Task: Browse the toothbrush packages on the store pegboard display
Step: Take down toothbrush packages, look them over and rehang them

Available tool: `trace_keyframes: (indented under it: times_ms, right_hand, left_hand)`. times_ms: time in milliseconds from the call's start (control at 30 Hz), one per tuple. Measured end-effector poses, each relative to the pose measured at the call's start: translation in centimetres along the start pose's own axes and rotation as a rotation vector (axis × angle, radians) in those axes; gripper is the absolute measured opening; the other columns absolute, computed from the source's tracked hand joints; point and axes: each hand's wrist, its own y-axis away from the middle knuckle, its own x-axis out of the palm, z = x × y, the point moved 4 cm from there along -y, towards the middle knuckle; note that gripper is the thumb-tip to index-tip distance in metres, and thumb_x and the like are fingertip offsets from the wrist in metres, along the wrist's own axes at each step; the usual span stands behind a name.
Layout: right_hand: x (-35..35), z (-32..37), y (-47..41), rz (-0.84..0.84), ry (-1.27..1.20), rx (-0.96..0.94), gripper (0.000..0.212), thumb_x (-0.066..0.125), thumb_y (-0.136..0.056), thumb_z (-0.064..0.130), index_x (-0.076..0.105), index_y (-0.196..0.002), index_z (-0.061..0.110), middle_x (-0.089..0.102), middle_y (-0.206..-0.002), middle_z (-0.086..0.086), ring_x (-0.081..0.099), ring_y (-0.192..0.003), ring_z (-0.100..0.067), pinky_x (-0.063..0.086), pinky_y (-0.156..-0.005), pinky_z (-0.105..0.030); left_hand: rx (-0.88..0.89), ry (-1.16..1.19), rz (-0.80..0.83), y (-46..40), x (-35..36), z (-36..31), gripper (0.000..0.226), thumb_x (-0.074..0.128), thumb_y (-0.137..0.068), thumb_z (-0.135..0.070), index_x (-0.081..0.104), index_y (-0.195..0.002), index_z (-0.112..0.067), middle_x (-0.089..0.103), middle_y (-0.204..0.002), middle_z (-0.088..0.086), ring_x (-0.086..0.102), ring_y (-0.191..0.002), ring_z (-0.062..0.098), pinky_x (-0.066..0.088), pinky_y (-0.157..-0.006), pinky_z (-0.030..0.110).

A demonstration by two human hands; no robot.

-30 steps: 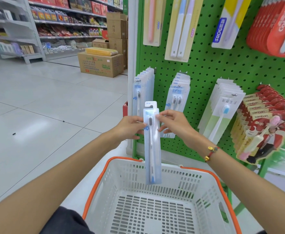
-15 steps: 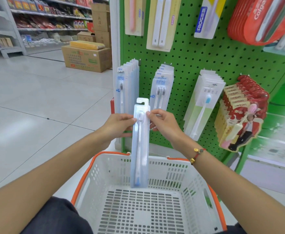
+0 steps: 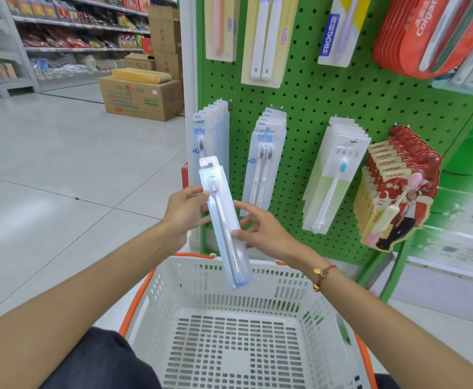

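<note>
A long clear toothbrush package point(image 3: 224, 223) with a white brush inside is held tilted in front of the green pegboard point(image 3: 314, 108), its back side towards me. My left hand point(image 3: 186, 211) grips its upper left edge. My right hand point(image 3: 260, 228) holds its right edge lower down, thumb on the face and fingers behind. More toothbrush packages hang on the pegs: a single-brush stack point(image 3: 208, 136), a twin-brush stack point(image 3: 266, 155), a blue-headed brush stack point(image 3: 333, 178) and red canban packs point(image 3: 395, 186).
A white shopping basket with an orange rim point(image 3: 229, 332) sits below my hands. Cardboard boxes point(image 3: 142, 99) stand on the tiled floor to the left, with store shelves point(image 3: 61, 29) behind. Larger packs hang on the pegboard's top row.
The package has been turned over and tilted, its bottom swinging right. My right hand slid down its edge. The view shifted slightly.
</note>
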Motion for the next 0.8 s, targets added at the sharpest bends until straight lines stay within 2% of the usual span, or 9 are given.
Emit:
trace_keyframes:
  times_ms: [100, 200, 300, 433, 533, 600, 700, 800]
  right_hand:
    - [0.7, -0.6, 0.3, 0.098, -0.020, 0.043, 0.073, 0.066, -0.088, 0.000, 0.036, -0.147, 0.030, 0.055, -0.095, -0.004, 0.064, -0.081, -0.024, 0.059, -0.074, -0.029]
    - [0.7, -0.7, 0.3, 0.165, 0.020, 0.057, 0.085, 0.069, -0.083, -0.006, 0.031, -0.151, 0.029, 0.054, -0.105, -0.008, 0.061, -0.078, -0.018, 0.057, -0.071, -0.023]
    - [0.6, -0.7, 0.4, 0.216, 0.058, 0.056, 0.091, 0.072, -0.080, -0.008, 0.029, -0.151, 0.029, 0.054, -0.104, -0.005, 0.059, -0.082, -0.017, 0.056, -0.078, -0.026]
    - [0.5, -0.9, 0.6, 0.225, 0.041, 0.076, 0.088, 0.071, -0.079, -0.008, 0.034, -0.149, 0.032, 0.055, -0.103, -0.002, 0.060, -0.088, -0.018, 0.055, -0.085, -0.029]
    - [0.3, -0.5, 0.8, 0.193, 0.030, 0.069, 0.079, 0.068, -0.082, -0.008, 0.039, -0.146, 0.029, 0.055, -0.101, -0.001, 0.058, -0.085, -0.016, 0.054, -0.082, -0.024]
    - [-0.2, 0.0, 1.1, 0.174, 0.046, 0.051, 0.075, 0.068, -0.082, -0.007, 0.042, -0.145, 0.026, 0.055, -0.102, -0.002, 0.057, -0.082, -0.013, 0.053, -0.079, -0.021]
    - [-1.0, 0.5, 1.8, 0.143, 0.054, 0.014, 0.072, 0.069, -0.082, -0.007, 0.044, -0.143, 0.023, 0.057, -0.105, -0.006, 0.058, -0.084, -0.015, 0.053, -0.079, -0.020]
    - [-1.6, 0.4, 2.5, 0.128, 0.019, 0.010, 0.068, 0.069, -0.082, -0.007, 0.047, -0.140, 0.022, 0.057, -0.105, -0.006, 0.059, -0.083, -0.015, 0.052, -0.072, -0.014]
  left_hand:
    - [-0.020, -0.028, -0.011, 0.0, -0.3, 0.7, 0.024, 0.051, -0.099, -0.009, 0.059, -0.120, -0.005, 0.065, -0.108, 0.008, 0.062, -0.087, 0.015, 0.053, -0.065, 0.021]
    - [-0.042, -0.019, -0.018, 0.0, -0.6, 1.1, 0.020, 0.050, -0.099, -0.010, 0.060, -0.117, -0.008, 0.065, -0.102, 0.004, 0.062, -0.081, 0.011, 0.053, -0.064, 0.020]
    - [-0.060, 0.026, -0.024, -0.2, -0.9, 1.4, 0.018, 0.049, -0.100, -0.009, 0.060, -0.113, -0.010, 0.065, -0.102, 0.004, 0.062, -0.082, 0.010, 0.054, -0.063, 0.019]
    - [-0.083, 0.044, -0.044, -0.4, -1.0, 1.6, 0.020, 0.049, -0.100, -0.009, 0.059, -0.117, -0.010, 0.065, -0.110, 0.005, 0.061, -0.099, 0.017, 0.053, -0.078, 0.029]
    - [-0.071, 0.045, -0.049, -0.4, -1.0, 1.3, 0.025, 0.050, -0.099, -0.009, 0.057, -0.123, -0.008, 0.064, -0.117, 0.007, 0.061, -0.104, 0.018, 0.055, -0.083, 0.032]
    - [-0.060, 0.059, -0.047, -0.5, -1.0, 1.0, 0.027, 0.050, -0.099, -0.010, 0.057, -0.125, -0.008, 0.064, -0.116, 0.005, 0.062, -0.101, 0.016, 0.056, -0.081, 0.031]
    - [-0.059, 0.087, -0.006, -0.3, -0.5, 0.7, 0.024, 0.050, -0.099, -0.010, 0.058, -0.122, -0.009, 0.065, -0.113, 0.004, 0.064, -0.088, 0.010, 0.057, -0.066, 0.023]
    - [-0.066, 0.100, 0.025, -0.2, 0.0, 0.5, 0.027, 0.051, -0.099, -0.010, 0.057, -0.125, -0.009, 0.066, -0.117, 0.005, 0.065, -0.090, 0.011, 0.058, -0.064, 0.021]
